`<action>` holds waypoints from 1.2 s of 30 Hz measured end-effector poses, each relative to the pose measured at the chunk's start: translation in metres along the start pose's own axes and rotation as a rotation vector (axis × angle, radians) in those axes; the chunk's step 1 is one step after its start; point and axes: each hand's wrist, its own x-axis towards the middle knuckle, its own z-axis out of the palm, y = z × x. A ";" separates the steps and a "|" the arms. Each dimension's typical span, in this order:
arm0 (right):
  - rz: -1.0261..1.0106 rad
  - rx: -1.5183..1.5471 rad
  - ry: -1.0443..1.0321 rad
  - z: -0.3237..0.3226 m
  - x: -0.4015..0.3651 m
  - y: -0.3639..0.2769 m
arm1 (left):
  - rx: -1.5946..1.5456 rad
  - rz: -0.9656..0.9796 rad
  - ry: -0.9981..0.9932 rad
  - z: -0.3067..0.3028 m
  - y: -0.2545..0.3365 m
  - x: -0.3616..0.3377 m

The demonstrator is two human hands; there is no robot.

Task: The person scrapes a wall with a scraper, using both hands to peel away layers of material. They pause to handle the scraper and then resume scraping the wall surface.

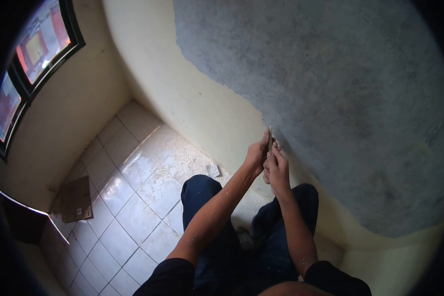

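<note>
A slim scraper [270, 140], seen nearly edge-on, points up at the wall with its tip by the ragged border between cream paint [217, 106] and bare grey plaster [320, 89]. My left hand [256, 156] is closed on its upper part, with the thumb along it near the tip. Lower down, my right hand [278, 172] wraps round the same tool. The two hands are close together, and their far fingers are partly hidden. How broad the blade is cannot be made out from this angle.
Pale flakes [185, 158] litter the tiled floor [133, 217] along the wall, around a small whitish piece [212, 170]. A flat brown cardboard piece [76, 200] lies at the left, below a dark-framed window [27, 89]. My bent knees [202, 190] are close to the wall.
</note>
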 end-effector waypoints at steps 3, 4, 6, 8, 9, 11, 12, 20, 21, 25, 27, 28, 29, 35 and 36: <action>-0.047 -0.002 0.090 0.009 0.028 0.007 | 0.063 -0.091 0.006 -0.006 0.013 0.022; -0.050 0.025 0.063 0.005 0.023 0.007 | 0.021 -0.099 -0.061 -0.013 0.011 0.020; -0.045 0.005 0.027 0.001 0.023 0.004 | 0.005 -0.055 -0.091 -0.010 0.010 0.021; -0.054 0.005 0.024 0.012 0.020 0.009 | 0.002 -0.024 -0.010 0.002 0.008 0.001; -0.085 0.002 0.038 0.019 0.025 0.006 | -0.003 -0.012 -0.034 0.006 0.008 -0.004; -0.117 -0.034 0.076 0.018 0.023 0.005 | 0.038 -0.043 -0.005 -0.007 0.012 0.021; -0.075 0.011 0.082 0.021 0.026 0.003 | 0.038 -0.119 -0.065 -0.016 0.019 0.027; -0.010 0.030 0.054 0.009 0.016 0.003 | -0.008 -0.015 -0.064 -0.014 0.004 0.030; 0.004 0.077 0.082 0.012 0.032 0.008 | -0.021 -0.020 -0.071 -0.021 0.003 0.036; -0.012 0.081 0.044 0.014 0.018 0.006 | 0.012 -0.024 -0.035 -0.015 0.006 0.015; -0.005 0.031 0.032 0.010 0.001 -0.003 | 0.018 -0.017 -0.025 -0.004 0.005 0.001; -0.056 0.014 0.029 0.013 0.008 -0.005 | 0.035 0.014 -0.014 -0.003 0.010 0.009; -0.095 -0.011 0.027 0.015 0.011 -0.006 | 0.040 0.040 0.005 -0.001 0.011 0.013; -0.034 0.080 0.015 0.008 0.008 -0.003 | 0.023 -0.038 -0.027 -0.002 0.011 0.008; -0.050 0.053 0.022 0.003 0.000 -0.005 | 0.014 -0.021 -0.041 0.006 0.008 0.001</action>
